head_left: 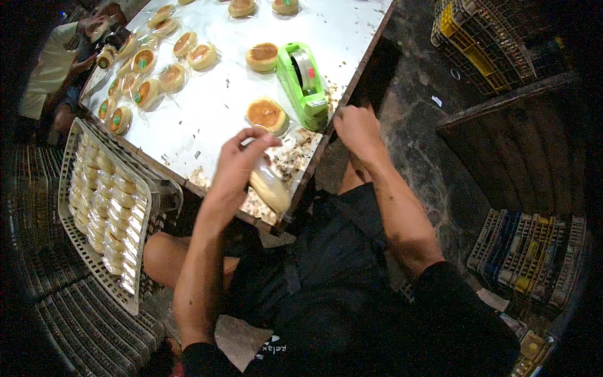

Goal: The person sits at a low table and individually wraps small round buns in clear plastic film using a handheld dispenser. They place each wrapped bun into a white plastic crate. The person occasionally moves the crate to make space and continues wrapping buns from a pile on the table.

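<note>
While the left hand (242,157) is gripping one bagged bun (270,187), the right hand (358,129) is sitting fisted beside one green tape dispenser (303,81). Two wrapped buns (266,115) are lying just beyond the hands on a crumb-strewn metal table (213,113); one tray (94,264) left, dark floor around.

L hand (242,160) pinching, R hand (357,129) fisted

Small bakery packing room, backroom type. Shiny metal tabletop (220,107) covered with round golden buns in clear plastic wrappers (173,76), green bag-sealing tape dispenser (303,81), white perforated tray of packed buns (103,207), stacked plastic crates (531,251) on rough concrete floor (427,144).
</note>
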Available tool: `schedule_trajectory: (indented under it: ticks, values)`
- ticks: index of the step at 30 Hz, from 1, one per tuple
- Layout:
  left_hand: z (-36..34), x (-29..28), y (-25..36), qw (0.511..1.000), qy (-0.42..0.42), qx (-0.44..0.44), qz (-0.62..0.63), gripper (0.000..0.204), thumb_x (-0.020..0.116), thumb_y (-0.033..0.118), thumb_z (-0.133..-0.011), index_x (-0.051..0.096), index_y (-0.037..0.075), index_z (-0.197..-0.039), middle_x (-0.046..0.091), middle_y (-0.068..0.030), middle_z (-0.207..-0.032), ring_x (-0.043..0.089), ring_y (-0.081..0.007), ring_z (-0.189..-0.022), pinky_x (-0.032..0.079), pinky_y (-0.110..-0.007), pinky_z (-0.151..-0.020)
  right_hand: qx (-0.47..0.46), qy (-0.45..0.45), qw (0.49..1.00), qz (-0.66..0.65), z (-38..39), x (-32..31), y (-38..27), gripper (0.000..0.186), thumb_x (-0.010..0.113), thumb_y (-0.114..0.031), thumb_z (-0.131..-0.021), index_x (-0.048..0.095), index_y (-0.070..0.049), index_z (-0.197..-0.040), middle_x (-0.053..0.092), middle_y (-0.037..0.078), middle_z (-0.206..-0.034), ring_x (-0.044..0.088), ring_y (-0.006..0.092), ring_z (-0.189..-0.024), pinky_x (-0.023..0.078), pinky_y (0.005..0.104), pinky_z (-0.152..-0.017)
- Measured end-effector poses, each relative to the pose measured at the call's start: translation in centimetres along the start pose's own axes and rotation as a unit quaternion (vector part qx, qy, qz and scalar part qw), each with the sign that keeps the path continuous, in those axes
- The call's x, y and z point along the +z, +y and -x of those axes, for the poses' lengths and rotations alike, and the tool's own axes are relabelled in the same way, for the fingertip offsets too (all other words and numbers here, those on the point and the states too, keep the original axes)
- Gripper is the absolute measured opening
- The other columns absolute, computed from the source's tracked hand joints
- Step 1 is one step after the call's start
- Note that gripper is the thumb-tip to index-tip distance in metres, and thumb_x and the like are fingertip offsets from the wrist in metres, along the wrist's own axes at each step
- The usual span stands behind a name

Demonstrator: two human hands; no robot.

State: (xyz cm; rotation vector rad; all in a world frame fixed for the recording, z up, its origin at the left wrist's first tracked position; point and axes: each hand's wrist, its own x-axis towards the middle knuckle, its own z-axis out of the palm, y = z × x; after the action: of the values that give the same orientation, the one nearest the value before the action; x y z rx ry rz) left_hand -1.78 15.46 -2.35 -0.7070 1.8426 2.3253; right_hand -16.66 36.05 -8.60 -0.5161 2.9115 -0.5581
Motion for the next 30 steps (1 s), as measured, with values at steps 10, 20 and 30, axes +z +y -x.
schedule_trajectory:
  ticks: [10,20,30]
  values:
    - [-2.2,-4.7,2.6,0.964,0.187,0.191,-0.004,0.045,0.068,0.013,-0.086,0.047,-0.005,-0.121,0.059,-0.0025,-0.078,0.051,-0.0077,-0.073,0.043,-0.022,-0.069,0.051,0.117,0.987,-0.102,0.3,4.3,4.9,0.058,0.069,-0.041,-0.083,0.052,0.0,-0.121,0.063,0.015,-0.093,0.062,0.0238,-0.087,0.048,0.0344,-0.077]
    - [-2.1,-4.0,2.0,0.944,0.243,0.219,0.049,0.041,0.065,0.013,-0.089,0.046,-0.005,-0.12,0.059,-0.0029,-0.077,0.051,-0.0071,-0.071,0.042,-0.021,-0.065,-0.376,0.062,0.9,-0.21,5.6,-0.2,-14.7,0.07,0.077,-0.01,-0.068,0.049,-0.007,-0.131,0.061,0.017,-0.108,0.062,0.0336,-0.09,0.051,0.042,-0.074]
    - [-0.7,-4.4,2.2,0.958,0.186,0.203,0.084,0.044,0.064,0.012,-0.086,0.046,-0.003,-0.123,0.057,-0.0069,-0.091,0.053,-0.0112,-0.086,0.045,-0.026,-0.078,-0.208,0.13,0.948,-0.202,4.0,-2.9,-11.8,0.07,0.078,-0.023,-0.075,0.043,-0.003,-0.132,0.054,0.02,-0.128,0.054,0.0354,-0.115,0.041,0.0424,-0.101]
